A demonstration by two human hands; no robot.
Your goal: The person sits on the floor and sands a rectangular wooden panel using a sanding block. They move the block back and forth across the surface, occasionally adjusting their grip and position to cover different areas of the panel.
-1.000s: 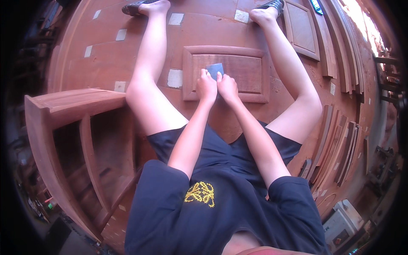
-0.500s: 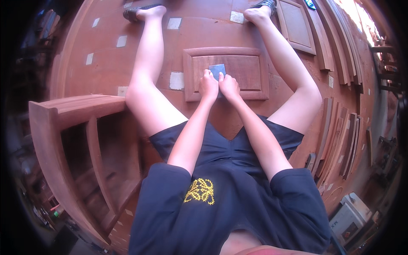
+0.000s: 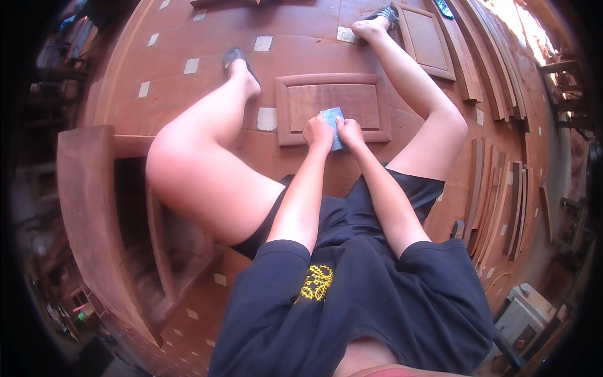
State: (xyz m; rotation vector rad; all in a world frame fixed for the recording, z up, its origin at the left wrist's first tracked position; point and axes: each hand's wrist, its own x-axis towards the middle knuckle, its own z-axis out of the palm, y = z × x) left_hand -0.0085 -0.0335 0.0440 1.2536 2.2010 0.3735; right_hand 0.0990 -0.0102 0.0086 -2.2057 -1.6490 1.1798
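Two hands (image 3: 318,132) (image 3: 350,132), one sheet (image 3: 331,115) and two panels (image 3: 362,103) (image 3: 427,41) show.

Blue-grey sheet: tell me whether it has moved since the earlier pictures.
Yes: the blue-grey sheet has moved toward the near edge of the wooden panel, slightly right.

The light is bright and mostly soft upon the framed panel (image 3: 301,105). Far above right of it, white glare burns out the detail. Lower left of it, the cabinet (image 3: 88,207) is slightly blurred, with dark shadow inside. Right of it, long boards (image 3: 487,69) bend by fisheye distortion.
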